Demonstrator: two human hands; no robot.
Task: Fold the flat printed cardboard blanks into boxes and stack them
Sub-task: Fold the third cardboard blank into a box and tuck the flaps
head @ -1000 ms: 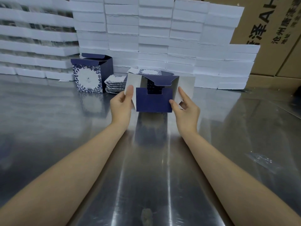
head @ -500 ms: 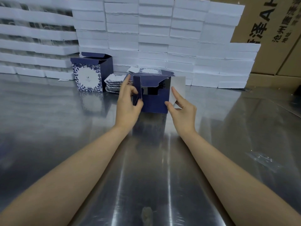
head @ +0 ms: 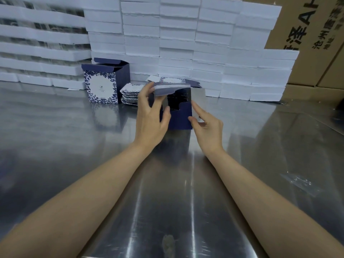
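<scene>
A half-folded box point(head: 181, 118), dark blue outside and pale inside, stands on the steel tabletop point(head: 167, 192) just ahead of both hands, in the middle of the view. The left hand point(head: 149, 118) wraps its left side: the fingers reach up to the blurred top flap, which is tilted over the opening, and the thumb lies against the blue front panel. The right hand point(head: 207, 127) is at the box's right edge, index finger stretched along the pale side flap and thumb at the front panel's corner, so that the flap sits pinched between them; its other fingers are curled in. Behind and to the left, a finished box point(head: 103, 84) with a blue-and-white floral face stands upright with its lid flap raised. Just beside it, on its right, lies a pile of flat blanks point(head: 130, 94), partly hidden by the left hand. A wall of white foam blocks point(head: 176, 43) runs along the back of the tabletop, with brown cartons point(head: 316, 43) printed with dark characters at the far right. A scrap of clear plastic film point(head: 297, 182) lies on the tabletop near the right forearm.
</scene>
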